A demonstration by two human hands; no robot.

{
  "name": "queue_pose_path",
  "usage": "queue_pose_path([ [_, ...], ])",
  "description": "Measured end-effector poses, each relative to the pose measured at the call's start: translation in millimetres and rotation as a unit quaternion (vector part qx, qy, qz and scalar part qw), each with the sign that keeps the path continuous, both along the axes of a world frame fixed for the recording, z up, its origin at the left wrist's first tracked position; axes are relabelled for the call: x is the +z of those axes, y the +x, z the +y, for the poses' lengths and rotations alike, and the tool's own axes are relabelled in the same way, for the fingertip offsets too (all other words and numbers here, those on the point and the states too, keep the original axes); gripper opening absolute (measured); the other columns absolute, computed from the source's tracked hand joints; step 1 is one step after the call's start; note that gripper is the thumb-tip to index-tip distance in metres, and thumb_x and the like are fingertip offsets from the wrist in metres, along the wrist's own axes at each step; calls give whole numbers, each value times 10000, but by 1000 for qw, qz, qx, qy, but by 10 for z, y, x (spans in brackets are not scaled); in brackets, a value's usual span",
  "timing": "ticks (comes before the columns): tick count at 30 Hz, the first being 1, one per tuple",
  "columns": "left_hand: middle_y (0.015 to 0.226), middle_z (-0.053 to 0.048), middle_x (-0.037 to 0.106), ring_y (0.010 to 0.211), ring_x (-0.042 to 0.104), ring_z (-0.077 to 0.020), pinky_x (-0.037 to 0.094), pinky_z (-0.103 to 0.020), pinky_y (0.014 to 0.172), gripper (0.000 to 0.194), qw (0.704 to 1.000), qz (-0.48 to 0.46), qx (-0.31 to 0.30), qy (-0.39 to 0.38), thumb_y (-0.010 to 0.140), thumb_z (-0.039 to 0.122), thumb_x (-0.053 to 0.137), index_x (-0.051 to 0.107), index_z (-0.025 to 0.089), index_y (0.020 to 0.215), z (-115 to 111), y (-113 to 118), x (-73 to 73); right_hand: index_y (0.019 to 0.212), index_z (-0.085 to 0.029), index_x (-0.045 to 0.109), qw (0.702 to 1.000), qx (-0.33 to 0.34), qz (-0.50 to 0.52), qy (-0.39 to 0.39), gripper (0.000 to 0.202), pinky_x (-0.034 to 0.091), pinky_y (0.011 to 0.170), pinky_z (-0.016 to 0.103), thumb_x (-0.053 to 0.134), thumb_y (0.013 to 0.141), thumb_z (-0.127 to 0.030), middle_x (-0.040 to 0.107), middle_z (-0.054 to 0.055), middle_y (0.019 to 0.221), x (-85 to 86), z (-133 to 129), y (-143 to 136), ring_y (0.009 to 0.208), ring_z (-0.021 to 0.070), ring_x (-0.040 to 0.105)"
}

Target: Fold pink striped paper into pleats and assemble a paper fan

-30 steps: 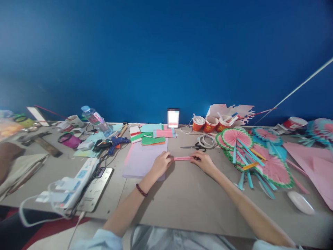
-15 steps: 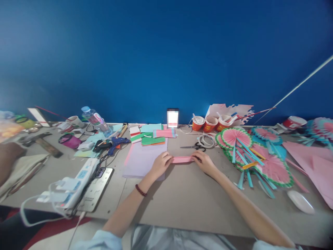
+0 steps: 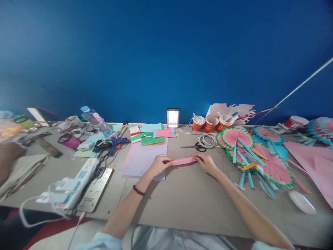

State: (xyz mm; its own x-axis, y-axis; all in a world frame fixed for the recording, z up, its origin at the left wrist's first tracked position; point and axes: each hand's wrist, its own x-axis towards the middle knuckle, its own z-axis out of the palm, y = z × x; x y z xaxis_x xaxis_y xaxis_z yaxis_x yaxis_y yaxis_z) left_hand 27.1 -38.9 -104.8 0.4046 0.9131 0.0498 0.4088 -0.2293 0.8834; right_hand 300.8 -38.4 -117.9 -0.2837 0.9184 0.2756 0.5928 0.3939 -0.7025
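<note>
A narrow folded strip of pink paper stretches between my two hands, above the grey tabletop. My left hand pinches its left end, thumb and fingers closed on it. At the other end my right hand grips the strip the same way. The strip tilts slightly, its right end farther from me. Lilac paper sheets lie under and beside my left hand. Beyond my right hand rest black-handled scissors and a coil of white cable.
Pink and green pleated paper fans lie to the right, near a white mouse. Red paper cups stand by the blue wall. On the left are a power strip, a phone, a glue gun and another person's arm.
My left hand has shifted slightly left and toward me. The pink strip now slants, where before it lay nearly level. My right hand keeps its hold.
</note>
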Motion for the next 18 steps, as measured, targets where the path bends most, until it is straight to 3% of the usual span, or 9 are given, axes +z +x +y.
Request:
queue_pose_path([
  [3,756,-48,664,710,587,-163,453,-262,666,280,997,-64,30,-23,748,433,655,735,171,806,15,8,-23,799,-197,653,1000,-14,9,-11,255,491,686,288,438,858,-319,696,60,779,27,-10,-26,729,192,638],
  [7,656,-25,635,581,535,-125,430,-244,583,285,980,-144,57,-129,684,417,709,719,140,753,31,21,-14,783,-189,652,999,-35,22,-29,268,483,640,272,444,851,-345,690,52,744,35,-14,-59,686,187,627],
  [11,664,-25,642,570,522,-111,428,-244,604,288,962,-178,77,-191,642,405,735,711,128,717,34,28,37,760,-190,652,998,-50,24,-41,272,478,642,271,449,839,-353,689,44,728,39,-10,-86,675,187,622],
  [15,679,-24,644,580,530,-117,431,-250,609,310,963,-172,90,-188,670,408,705,717,129,803,31,43,38,739,-187,655,997,-61,17,-50,266,468,638,275,452,824,-338,685,45,706,45,-5,-102,661,192,619],
  [18,714,-30,648,614,548,-133,434,-257,620,276,981,-121,86,-125,729,367,657,716,139,872,28,55,-1,741,-187,666,996,-62,11,-59,278,467,642,274,454,817,-350,697,49,717,44,-9,-99,673,198,627],
])
